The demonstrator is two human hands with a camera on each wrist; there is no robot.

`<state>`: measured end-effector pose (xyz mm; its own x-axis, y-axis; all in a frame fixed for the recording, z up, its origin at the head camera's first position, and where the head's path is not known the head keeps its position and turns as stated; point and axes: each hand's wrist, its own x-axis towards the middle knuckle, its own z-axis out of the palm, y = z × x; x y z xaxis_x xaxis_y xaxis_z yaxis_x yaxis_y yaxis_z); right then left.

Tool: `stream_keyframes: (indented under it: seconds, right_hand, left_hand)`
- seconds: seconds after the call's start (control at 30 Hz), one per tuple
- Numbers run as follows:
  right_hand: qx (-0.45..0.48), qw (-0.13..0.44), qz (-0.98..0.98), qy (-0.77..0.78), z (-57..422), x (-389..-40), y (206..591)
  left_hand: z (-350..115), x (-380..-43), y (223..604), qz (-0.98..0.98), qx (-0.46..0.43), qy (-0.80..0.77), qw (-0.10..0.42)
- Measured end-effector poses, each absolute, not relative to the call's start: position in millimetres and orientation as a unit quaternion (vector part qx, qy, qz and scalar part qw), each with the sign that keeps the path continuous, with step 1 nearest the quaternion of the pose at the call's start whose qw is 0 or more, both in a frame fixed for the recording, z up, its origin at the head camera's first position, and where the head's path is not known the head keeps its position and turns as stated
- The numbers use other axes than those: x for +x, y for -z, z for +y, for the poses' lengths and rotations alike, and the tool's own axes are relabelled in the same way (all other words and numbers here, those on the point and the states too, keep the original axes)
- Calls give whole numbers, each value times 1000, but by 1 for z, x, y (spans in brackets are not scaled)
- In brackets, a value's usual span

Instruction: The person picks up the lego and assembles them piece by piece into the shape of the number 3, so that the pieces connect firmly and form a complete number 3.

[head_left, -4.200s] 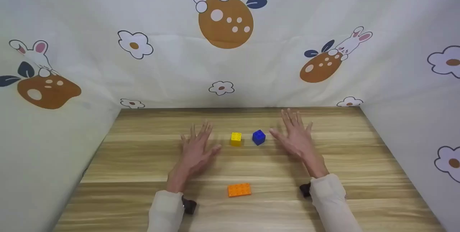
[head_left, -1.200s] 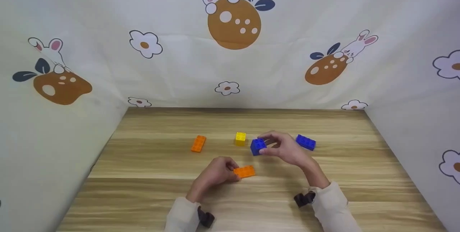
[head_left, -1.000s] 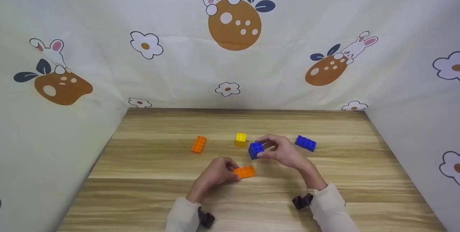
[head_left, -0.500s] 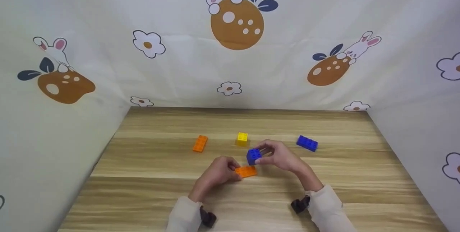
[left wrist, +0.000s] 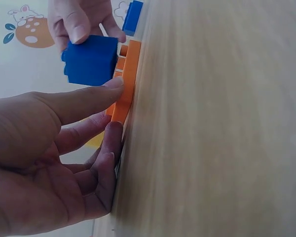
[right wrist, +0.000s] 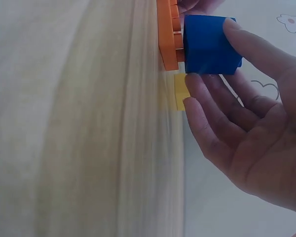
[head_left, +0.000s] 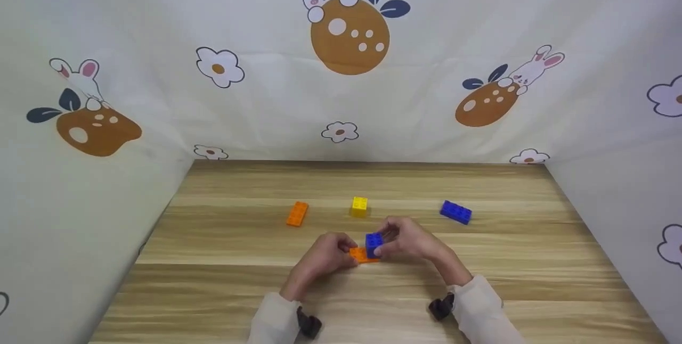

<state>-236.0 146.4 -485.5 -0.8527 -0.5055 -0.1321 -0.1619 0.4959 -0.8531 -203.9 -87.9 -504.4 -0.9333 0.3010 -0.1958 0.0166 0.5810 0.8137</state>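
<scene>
My left hand (head_left: pixel 324 256) pinches one end of a flat orange building brick (head_left: pixel 357 253) with two rows of studs, low at the tabletop. From the other side, my right hand (head_left: pixel 414 242) grips a blue cube-shaped building brick (head_left: pixel 373 244) between thumb and fingers. In the head view this blue brick overlaps the orange brick's right end. The right wrist view has the blue brick's (right wrist: pixel 209 45) underside right at the tops of the orange studs (right wrist: pixel 176 40). The left wrist view shows my left thumb along the orange brick's (left wrist: pixel 130 79) studded side.
Behind my hands stand a small yellow brick (head_left: pixel 359 206), another flat orange brick (head_left: pixel 297 213) to the left and a long blue brick (head_left: pixel 456 212) to the right. A patterned cloth (head_left: pixel 266 99) encloses the wooden table (head_left: pixel 234 291) at the back and sides.
My hands, first spread open, came to hold the orange and blue bricks. Over the last second my right hand carried the blue brick toward me, onto the orange brick's right end; my left stayed put.
</scene>
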Motion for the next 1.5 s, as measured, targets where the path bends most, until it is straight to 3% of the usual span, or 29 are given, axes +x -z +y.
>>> stream_keyframes:
  seconds: [0.37,0.8,1.17,1.5]
  right_hand:
    - [-215,170,850,449,145,-232,487]
    - [-167,184,852,461,139,-232,484]
    - [-192,139,876,421,131,-230,477]
    - [-202,172,869,418,137,-231,478]
  left_hand:
    - [-88,-203,504,874,84,-449,166]
    - [-88,-206,502,875,96,-449,153]
    - [-87,-209,498,878,77,-442,168]
    - [-87,-206,502,880,92,-437,165]
